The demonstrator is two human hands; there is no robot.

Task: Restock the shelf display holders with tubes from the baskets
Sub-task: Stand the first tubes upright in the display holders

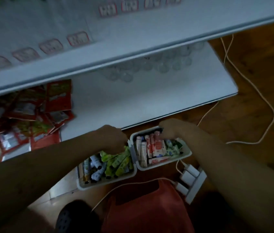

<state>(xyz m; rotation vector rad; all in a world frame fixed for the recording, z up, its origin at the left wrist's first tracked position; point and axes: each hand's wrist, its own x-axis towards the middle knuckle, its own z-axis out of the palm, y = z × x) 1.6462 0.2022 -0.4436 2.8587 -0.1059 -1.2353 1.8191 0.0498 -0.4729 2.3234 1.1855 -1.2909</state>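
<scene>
Two white baskets sit side by side on the wooden floor at lower centre, the left basket (106, 182) filled with green tubes (117, 163) and the right basket (166, 163) with red-and-white tubes (153, 147). The left hand (114, 138) dips into the left basket's far right corner and the right hand (171, 130) lies over the far ends of the red-and-white tubes, fingers bent down and hidden, so whether either grips a tube cannot be told. Blurred clear round holders (149, 66) stand on the white shelf (149, 98) at upper centre, with red packets (32, 115) at left
</scene>
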